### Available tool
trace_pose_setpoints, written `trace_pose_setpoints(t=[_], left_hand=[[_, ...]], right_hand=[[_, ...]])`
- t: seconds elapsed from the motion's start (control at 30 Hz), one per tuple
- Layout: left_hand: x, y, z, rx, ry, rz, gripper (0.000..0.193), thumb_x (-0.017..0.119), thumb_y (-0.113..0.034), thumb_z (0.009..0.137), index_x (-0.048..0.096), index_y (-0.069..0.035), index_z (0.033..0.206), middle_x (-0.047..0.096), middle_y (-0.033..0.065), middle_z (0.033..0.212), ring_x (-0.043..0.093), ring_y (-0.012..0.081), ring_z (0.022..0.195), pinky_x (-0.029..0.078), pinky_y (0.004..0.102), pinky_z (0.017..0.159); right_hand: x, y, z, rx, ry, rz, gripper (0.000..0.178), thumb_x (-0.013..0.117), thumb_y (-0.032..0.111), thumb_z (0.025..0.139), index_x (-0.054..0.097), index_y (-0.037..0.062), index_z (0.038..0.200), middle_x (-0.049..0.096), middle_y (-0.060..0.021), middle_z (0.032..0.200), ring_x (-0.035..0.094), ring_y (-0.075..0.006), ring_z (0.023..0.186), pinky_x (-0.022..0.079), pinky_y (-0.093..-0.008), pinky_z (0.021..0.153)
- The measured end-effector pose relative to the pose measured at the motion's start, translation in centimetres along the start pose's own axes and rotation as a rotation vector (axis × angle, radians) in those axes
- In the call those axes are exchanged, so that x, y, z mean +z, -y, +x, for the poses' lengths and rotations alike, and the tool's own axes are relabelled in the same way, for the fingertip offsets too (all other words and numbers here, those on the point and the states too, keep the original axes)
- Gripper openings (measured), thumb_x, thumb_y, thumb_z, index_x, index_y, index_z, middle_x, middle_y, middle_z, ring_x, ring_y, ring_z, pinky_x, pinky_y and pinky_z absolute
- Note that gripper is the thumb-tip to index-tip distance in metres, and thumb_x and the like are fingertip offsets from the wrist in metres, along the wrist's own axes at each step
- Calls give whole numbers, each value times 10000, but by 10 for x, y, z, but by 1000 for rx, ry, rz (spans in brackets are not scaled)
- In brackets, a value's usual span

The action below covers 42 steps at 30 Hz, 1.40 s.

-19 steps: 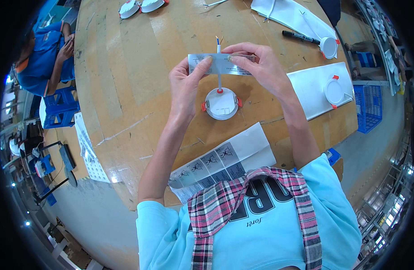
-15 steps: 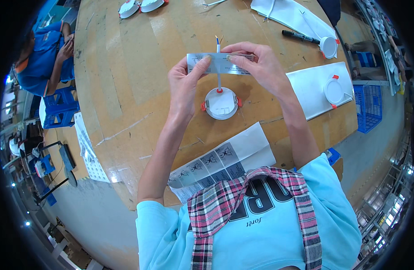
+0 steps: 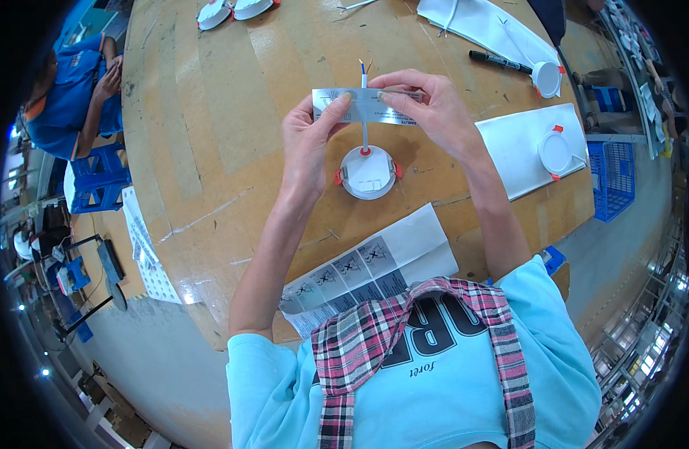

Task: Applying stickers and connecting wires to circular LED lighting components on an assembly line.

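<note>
A silver printed label strip [image 3: 365, 109] stretches between my two hands, lying across the white cable [image 3: 365, 137] of a round downlight. My left hand [image 3: 314, 123] pinches the strip's left part, thumb on top. With thumb and bent fingers, my right hand [image 3: 427, 108] grips its right part. Below the strip, the white downlight [image 3: 368, 173] rests on the table, red-tipped spring clips at both sides. Bare blue and brown wire ends [image 3: 364, 67] stick out past the strip. Whether the strip is fixed to the cable I cannot tell.
A printed sheet [image 3: 371, 273] lies by my body. To the right are white sheets [image 3: 509, 146], two more downlights [image 3: 555, 152] and a black marker [image 3: 500, 61]. Other downlights [image 3: 214, 14] sit at the far left. A co-worker [image 3: 75, 93] sits beyond the table's left edge.
Almost nothing differs. The strip and my left hand have shifted very slightly to the right; both hands keep their grip.
</note>
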State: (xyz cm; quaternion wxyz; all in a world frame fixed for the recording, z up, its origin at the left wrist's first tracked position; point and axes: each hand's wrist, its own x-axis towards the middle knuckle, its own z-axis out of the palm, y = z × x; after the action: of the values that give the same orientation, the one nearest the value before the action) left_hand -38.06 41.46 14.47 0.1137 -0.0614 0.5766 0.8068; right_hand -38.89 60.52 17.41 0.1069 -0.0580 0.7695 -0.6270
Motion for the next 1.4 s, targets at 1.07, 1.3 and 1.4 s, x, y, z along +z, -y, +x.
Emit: trace_pose_setpoints(t=[1.07, 1.3, 1.4], left_hand=[[-1, -1, 2, -202, 202, -231, 217, 604, -213, 929, 625, -30, 1044, 676, 53, 964, 638, 114, 860, 515, 301, 839], [0, 1, 5, -216, 200, -177, 242, 597, -247, 933, 645, -26, 1018, 677, 63, 960, 644, 124, 864, 518, 308, 838], [-1, 1, 6, -258, 229, -183, 259, 585, -263, 939, 643, -26, 1028, 675, 75, 968, 649, 132, 856, 525, 303, 822]], right_hand=[[2, -23, 6, -183, -68, 53, 228, 639, 149, 883, 661, 36, 1079, 600, -52, 937, 563, -135, 902, 472, -267, 800], [-9, -17, 9, -142, -150, -167, 328, 664, 323, 859, 690, 10, 953, 592, -68, 996, 542, -164, 962, 452, -282, 786], [-4, -11, 10, -93, -73, -250, 347, 695, 339, 825, 693, -2, 895, 596, -71, 991, 567, -157, 893, 453, -284, 738]])
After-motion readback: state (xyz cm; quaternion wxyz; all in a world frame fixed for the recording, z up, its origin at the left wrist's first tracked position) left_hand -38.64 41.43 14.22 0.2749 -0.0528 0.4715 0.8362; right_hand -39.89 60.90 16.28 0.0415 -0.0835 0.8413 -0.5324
